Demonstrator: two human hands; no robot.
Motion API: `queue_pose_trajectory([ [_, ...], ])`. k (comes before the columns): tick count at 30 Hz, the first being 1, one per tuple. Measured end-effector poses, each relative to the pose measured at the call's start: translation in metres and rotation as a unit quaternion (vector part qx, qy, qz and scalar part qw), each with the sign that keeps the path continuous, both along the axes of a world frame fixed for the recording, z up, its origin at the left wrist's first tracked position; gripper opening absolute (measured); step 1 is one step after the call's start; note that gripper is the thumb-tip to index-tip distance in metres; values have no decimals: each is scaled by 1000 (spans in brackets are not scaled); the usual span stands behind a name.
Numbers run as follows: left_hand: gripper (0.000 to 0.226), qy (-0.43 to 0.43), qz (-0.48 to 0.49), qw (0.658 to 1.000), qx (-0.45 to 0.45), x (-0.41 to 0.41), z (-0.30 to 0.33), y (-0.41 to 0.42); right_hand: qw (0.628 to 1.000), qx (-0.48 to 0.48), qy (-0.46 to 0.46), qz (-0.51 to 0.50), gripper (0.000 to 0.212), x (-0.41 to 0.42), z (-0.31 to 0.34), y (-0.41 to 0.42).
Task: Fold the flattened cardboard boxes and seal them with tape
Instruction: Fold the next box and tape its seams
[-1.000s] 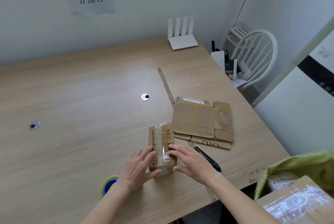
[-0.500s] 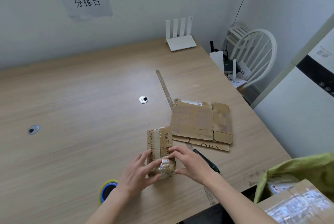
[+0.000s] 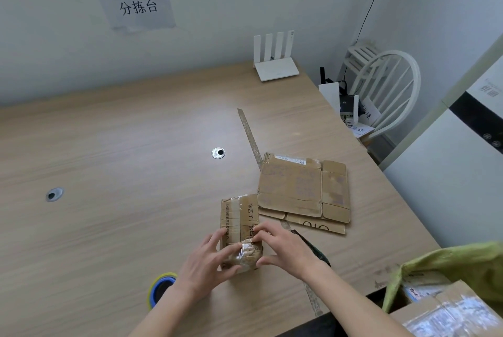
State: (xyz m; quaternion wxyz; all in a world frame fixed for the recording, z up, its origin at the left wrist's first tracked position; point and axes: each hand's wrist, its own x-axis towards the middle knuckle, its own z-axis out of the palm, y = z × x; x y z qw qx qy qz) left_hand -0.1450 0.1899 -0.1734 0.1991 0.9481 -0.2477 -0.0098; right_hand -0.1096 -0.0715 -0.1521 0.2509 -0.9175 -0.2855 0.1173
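While both hands bear on the near end of the small folded box [image 3: 239, 230], its long axis runs straight away from the person across the bench [image 3: 122, 173]. Left hand [image 3: 206, 263] cups the left side, thumb pressing the clear tape [image 3: 246, 252] wrapped over that end; right hand [image 3: 285, 249] has curled fingers [image 3: 262, 232] on top and its thumb against the near face. Just beyond to the right lies a stack of flattened boxes [image 3: 302, 192], nearer the right hand. A tape roll [image 3: 160, 287] sits beside the left wrist.
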Motion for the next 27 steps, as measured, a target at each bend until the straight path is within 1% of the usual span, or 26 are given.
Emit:
queue_pose_trajectory([
  [4, 44, 10, 7, 1000, -2, 0, 1, 0, 1000, -8, -5, -3, 57, -1, 0, -2],
  [6, 56, 29, 27, 999, -12, -3, -1, 3, 1000, 5, 13, -13, 64, -4, 5, -2],
  [8, 69, 45, 61, 996, -36, -6, 1, 4, 998, 30, 39, -51, 72, -8, 9, 0],
  [10, 66, 57, 111, 990, -61, -5, 6, 1, 993, 45, 42, -105, 75, -14, 11, 8],
  [12, 58, 68, 159, 981, -89, -1, 12, -8, 986, 44, 49, -150, 86, -19, 11, 21],
  [14, 48, 88, 185, 969, -135, 4, 18, -16, 981, 31, 83, -174, 103, -23, 9, 38],
  [15, 48, 99, 193, 963, -163, 7, 19, -18, 977, 22, 110, -182, 112, -25, 8, 47],
  [17, 57, 118, 197, 954, -192, 10, 19, -17, 968, -2, 152, -199, 127, -26, 8, 59],
  [19, 65, 131, 183, 956, -189, 12, 21, -11, 968, -30, 140, -207, 132, -24, 10, 66],
  [21, 64, 134, 173, 960, -174, 14, 22, -4, 971, -44, 138, -189, 129, -21, 15, 69],
  [23, 58, 122, 177, 969, -120, 16, 26, 5, 975, -57, 153, -152, 125, -12, 19, 68],
  [24, 60, 109, 178, 974, -86, 17, 27, 10, 976, -71, 163, -126, 121, -6, 22, 65],
  [27, 77, 87, 146, 985, -10, 22, 33, 22, 977, -141, 154, -33, 109, 16, 35, 52],
])
